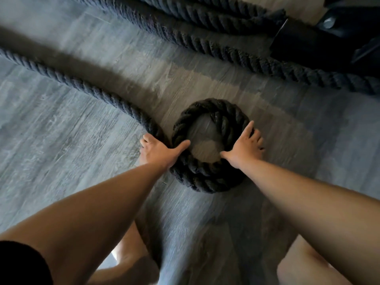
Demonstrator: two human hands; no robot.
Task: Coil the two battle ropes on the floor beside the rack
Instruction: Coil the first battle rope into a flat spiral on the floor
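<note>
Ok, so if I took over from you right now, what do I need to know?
Left hand grips the loose rope where it meets the coil.
Right hand presses flat on the coil's right side, fingers spread.
Done: a small ring, a turn or two, lies on the floor.
Left: wind in the long loose rope, then coil the other rope strands lying by the dark rack base.
</note>
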